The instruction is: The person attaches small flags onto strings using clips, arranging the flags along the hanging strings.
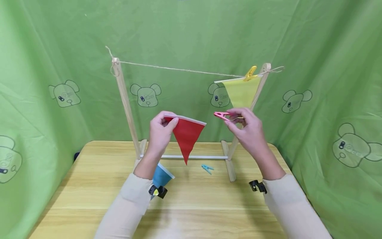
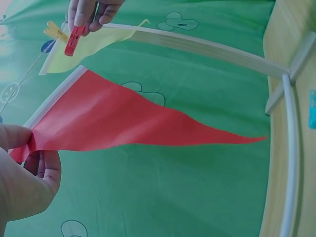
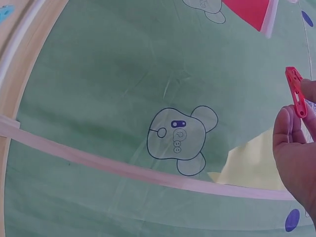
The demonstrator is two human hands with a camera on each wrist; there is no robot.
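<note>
My left hand [image 1: 161, 131] pinches a red triangular pennant [image 1: 188, 134] by the left end of its white top edge, and its point hangs down. To the right, my right hand [image 1: 246, 127] holds a pink-red clothespin [image 1: 222, 115] between thumb and fingers, its nose turned toward the pennant. Both hands are below a string [image 1: 179, 69] stretched between two wooden posts. At the string's right end hangs a yellow pennant [image 1: 241, 91], fixed by a yellow clothespin [image 1: 250, 73]. In the left wrist view, the red pennant [image 2: 118, 116] spreads out from the thumb and fingers.
The wooden frame's left post [image 1: 126, 103] and right post [image 1: 259, 88] stand on the table [image 1: 191, 215], joined low down by a white rod [image 1: 197, 157]. A blue pennant [image 1: 162, 176] lies partly hidden under my left forearm. A blue clothespin [image 1: 207, 168] lies near the right foot.
</note>
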